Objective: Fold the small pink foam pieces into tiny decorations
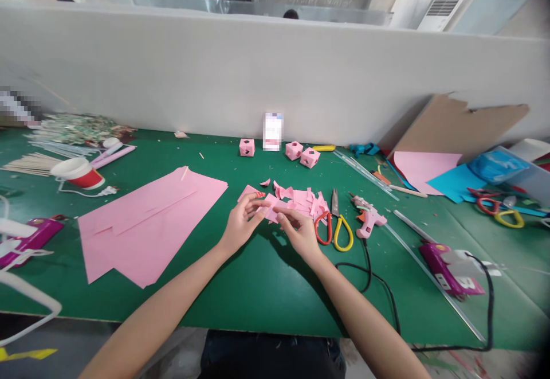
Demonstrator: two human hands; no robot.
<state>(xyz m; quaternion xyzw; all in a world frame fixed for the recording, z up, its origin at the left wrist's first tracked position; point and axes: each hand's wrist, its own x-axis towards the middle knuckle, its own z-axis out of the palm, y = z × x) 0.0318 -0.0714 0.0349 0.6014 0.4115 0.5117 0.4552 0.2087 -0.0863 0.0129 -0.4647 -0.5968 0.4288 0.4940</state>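
Observation:
Both hands hold a small pink paper piece (pixel 271 208) above the green table. My left hand (pixel 243 220) pinches its left side, and my right hand (pixel 299 231) grips its right side. Just behind them lies a heap of pink paper scraps (pixel 303 200). Scissors (pixel 336 221) with one red and one yellow handle rest right of my right hand. Farther back stand pink paper cubes with cut-out holes, one (pixel 247 147) left of a propped phone (pixel 272 132) and two (pixel 294 150) right of it. Large pink sheets (pixel 150 227) lie to the left.
A pink glue gun (pixel 370 218) with a black cable lies right of the scissors. Purple power strips (pixel 451 270) sit at both sides. A paper cup (pixel 78 172) and sticks are at left. Cardboard (pixel 455 129) and blue sheets are at back right, before a pale partition (pixel 172 75).

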